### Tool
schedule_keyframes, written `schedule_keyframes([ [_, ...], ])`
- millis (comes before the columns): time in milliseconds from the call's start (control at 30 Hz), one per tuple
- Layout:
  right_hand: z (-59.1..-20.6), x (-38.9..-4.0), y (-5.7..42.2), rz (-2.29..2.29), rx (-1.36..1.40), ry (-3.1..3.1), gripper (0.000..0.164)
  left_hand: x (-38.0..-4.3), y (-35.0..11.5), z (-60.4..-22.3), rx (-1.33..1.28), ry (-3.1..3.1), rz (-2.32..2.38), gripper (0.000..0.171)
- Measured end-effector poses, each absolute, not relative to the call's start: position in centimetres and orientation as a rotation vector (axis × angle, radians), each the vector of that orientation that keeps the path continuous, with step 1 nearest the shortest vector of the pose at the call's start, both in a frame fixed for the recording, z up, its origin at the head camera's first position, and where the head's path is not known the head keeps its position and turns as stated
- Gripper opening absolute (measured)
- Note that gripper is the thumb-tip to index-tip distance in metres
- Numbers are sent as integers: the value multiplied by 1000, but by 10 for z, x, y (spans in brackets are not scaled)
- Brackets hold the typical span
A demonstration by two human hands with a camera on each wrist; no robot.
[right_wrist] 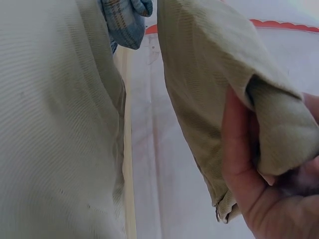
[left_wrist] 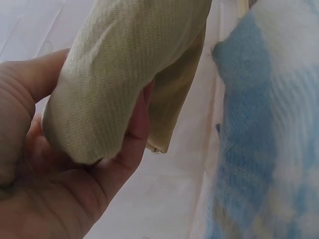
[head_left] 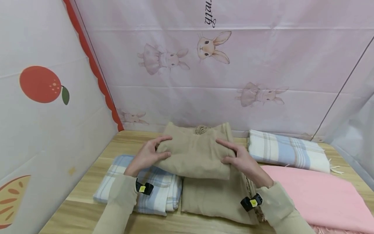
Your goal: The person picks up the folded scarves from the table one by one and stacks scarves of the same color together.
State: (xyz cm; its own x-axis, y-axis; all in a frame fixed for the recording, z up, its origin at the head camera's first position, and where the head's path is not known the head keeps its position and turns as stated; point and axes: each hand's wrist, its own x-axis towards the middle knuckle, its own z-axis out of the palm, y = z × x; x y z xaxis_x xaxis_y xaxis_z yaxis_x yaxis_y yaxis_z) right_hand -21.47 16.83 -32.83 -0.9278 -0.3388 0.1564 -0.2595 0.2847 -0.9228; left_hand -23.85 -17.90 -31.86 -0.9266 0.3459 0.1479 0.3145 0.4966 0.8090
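Both hands hold up a folded beige scarf [head_left: 194, 156], whose knotted fringe [head_left: 201, 130] shows at the back. My left hand [head_left: 146, 156] pinches its left end; in the left wrist view the thumb and fingers wrap round the folded edge of the scarf [left_wrist: 109, 84]. The right end is gripped by my right hand [head_left: 243, 161], and the right wrist view shows fingers curled round that corner of the scarf [right_wrist: 284, 129]. Directly below, partly covered by the held scarf, lies another folded beige scarf [head_left: 216, 200] with fringe along its right side.
Blue-and-white plaid scarves lie folded at the left [head_left: 157, 195] and the back right [head_left: 289, 151]. A folded pink scarf [head_left: 318, 195] with fringe is at the front right. The wooden table [head_left: 79, 208] meets printed cloth walls [head_left: 187, 100] at the back and sides.
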Motion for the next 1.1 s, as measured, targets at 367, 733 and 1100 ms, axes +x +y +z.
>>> schedule_keyframes([
  [367, -329, -206, 178, -1731, -531, 2430, 66, -232, -173, -321, 621, 2636, 1459, 55],
  [733, -332, -195, 189, -1743, -524, 2408, 67, -227, -167, -323, 703, 2616, 1427, 54],
  [1100, -330, -186, 196, -1670, -478, 2449, 67, -215, -165, -325, 679, 2626, 1443, 53],
])
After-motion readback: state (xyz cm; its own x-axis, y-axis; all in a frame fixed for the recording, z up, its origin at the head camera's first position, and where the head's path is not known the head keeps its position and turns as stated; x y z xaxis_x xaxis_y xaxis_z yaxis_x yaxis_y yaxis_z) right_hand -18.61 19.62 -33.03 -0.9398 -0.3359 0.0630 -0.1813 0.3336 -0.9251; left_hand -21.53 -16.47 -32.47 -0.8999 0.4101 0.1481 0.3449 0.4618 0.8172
